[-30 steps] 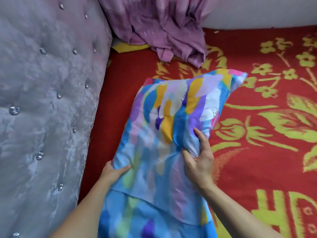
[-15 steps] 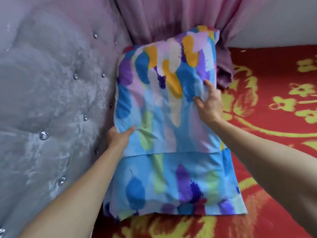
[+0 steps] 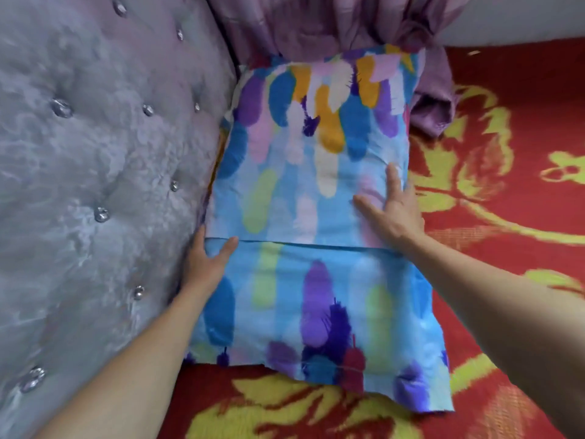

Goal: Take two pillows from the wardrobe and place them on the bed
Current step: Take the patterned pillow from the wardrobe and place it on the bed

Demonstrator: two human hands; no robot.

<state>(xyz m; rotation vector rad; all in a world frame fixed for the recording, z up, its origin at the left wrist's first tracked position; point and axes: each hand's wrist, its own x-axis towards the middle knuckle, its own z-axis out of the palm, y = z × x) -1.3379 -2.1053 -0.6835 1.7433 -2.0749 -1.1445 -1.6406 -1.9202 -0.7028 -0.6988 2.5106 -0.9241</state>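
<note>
My pillow point(image 3: 313, 172) lies flat on the bed point(image 3: 493, 217), pushed up along the bed's left edge against the tufted headboard point(image 3: 95, 153), its far end touching the bunched purple curtain point(image 3: 332, 23). The loose open end of its blue, feather-print case trails toward me over the red and yellow cover. My left hand point(image 3: 205, 264) sits at the pillow's left side, squeezed between it and the headboard, thumb lying over the case's fold; the fingers are hidden below, so I cannot tell whether that grip is clenched on the fabric. My right hand point(image 3: 391, 207) rests palm-down on the pillow's right part near its edge, fingers spread and straight, its grip released and pressing on the case rather than grasping it. Both forearms reach in from the near edge.
</note>
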